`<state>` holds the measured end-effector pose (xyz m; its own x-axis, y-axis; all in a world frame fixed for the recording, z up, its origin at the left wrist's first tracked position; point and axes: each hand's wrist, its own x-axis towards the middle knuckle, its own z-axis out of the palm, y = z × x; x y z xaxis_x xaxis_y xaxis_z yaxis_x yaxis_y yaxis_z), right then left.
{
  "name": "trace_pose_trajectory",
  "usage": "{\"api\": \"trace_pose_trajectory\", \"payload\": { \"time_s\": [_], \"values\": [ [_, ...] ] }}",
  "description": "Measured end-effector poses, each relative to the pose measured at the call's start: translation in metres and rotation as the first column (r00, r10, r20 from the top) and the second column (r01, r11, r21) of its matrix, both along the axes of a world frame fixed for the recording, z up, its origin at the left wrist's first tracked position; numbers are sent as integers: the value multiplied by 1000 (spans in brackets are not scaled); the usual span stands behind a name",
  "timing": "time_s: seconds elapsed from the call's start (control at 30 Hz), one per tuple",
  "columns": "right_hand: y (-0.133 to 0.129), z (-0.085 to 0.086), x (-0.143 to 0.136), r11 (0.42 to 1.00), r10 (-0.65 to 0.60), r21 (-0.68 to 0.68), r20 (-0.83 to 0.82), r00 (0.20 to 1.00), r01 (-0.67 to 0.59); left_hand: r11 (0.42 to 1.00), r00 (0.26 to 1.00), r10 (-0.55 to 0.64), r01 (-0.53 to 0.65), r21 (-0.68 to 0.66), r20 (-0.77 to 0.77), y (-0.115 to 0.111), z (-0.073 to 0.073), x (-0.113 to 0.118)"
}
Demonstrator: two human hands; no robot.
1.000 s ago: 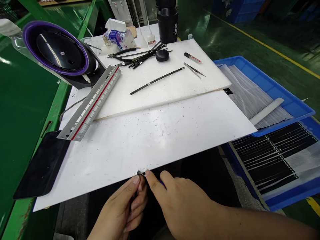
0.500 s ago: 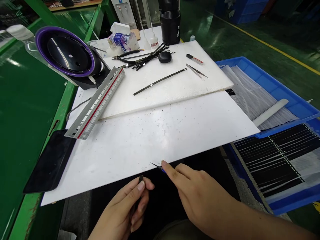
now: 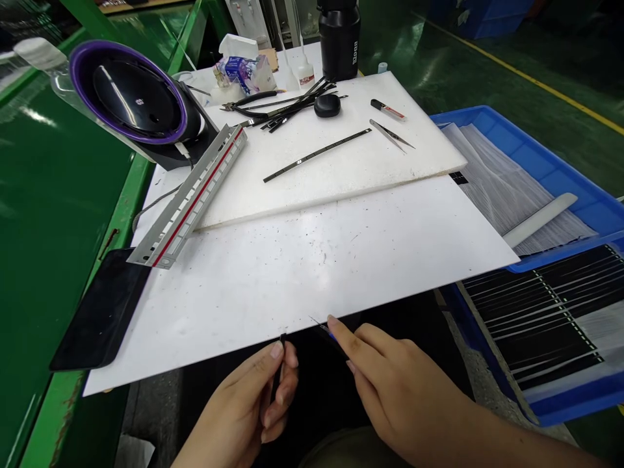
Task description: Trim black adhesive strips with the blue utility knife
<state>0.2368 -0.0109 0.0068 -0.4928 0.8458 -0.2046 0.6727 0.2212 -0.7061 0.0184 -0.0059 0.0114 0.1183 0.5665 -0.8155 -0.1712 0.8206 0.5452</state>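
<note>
My left hand (image 3: 258,396) is closed just below the front edge of the white board (image 3: 312,273), with thumb and fingertips pinching a small black strip (image 3: 283,338) whose end sticks up. The rest of the strip is mostly covered by my fingers. To its right, my right hand (image 3: 400,377) is closed round a thin pointed tool (image 3: 322,325) with a bit of blue at its grip. The index finger lies along that tool, and its dark tip points left toward the board edge. Tip and strip are apart. Small dark specks lie scattered over the board.
On a white foam slab (image 3: 351,172) lie a long black strip (image 3: 316,155), tweezers (image 3: 390,135), a marker-like pen (image 3: 387,109), a black case (image 3: 327,104) and pliers (image 3: 244,106). A slotted grey rail (image 3: 190,198), phone (image 3: 100,312) and purple-rimmed fan (image 3: 134,97) stand left. Blue trays (image 3: 589,195) sit right.
My left hand has turned slightly, so the strip stands more upright at the fingertips. My right hand and its tool have shifted a little right. The whole view has tilted slightly.
</note>
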Motion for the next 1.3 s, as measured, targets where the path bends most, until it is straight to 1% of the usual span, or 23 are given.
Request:
{"api": "trace_pose_trajectory", "payload": {
  "time_s": [0.17,0.27,0.33,0.53,0.7,0.93,1.3],
  "values": [
    [9,1,-10,995,81,59,-9,997,-81,999,999,-20,19,-32,-31,2,-2,-2],
    [12,-1,-13,992,85,94,7,996,-85,998,998,-46,45,-32,-37,3,-3,-5],
    [14,-1,-14,993,82,85,5,997,-82,998,998,-51,50,-29,-32,3,-4,-6],
    [15,4,-17,991,130,41,-15,991,-130,999,999,-37,36,-25,-33,4,-5,-3],
    [14,4,-18,991,128,39,0,992,-128,999,999,-22,21,-30,-31,3,-6,-1],
    [14,0,-18,986,132,102,16,991,-133,1000,1000,-22,22,-17,-11,4,-9,-3],
    [10,0,-23,979,119,158,88,989,-132,1000,999,-13,13,-24,-41,5,-7,-2]
  ]
}}
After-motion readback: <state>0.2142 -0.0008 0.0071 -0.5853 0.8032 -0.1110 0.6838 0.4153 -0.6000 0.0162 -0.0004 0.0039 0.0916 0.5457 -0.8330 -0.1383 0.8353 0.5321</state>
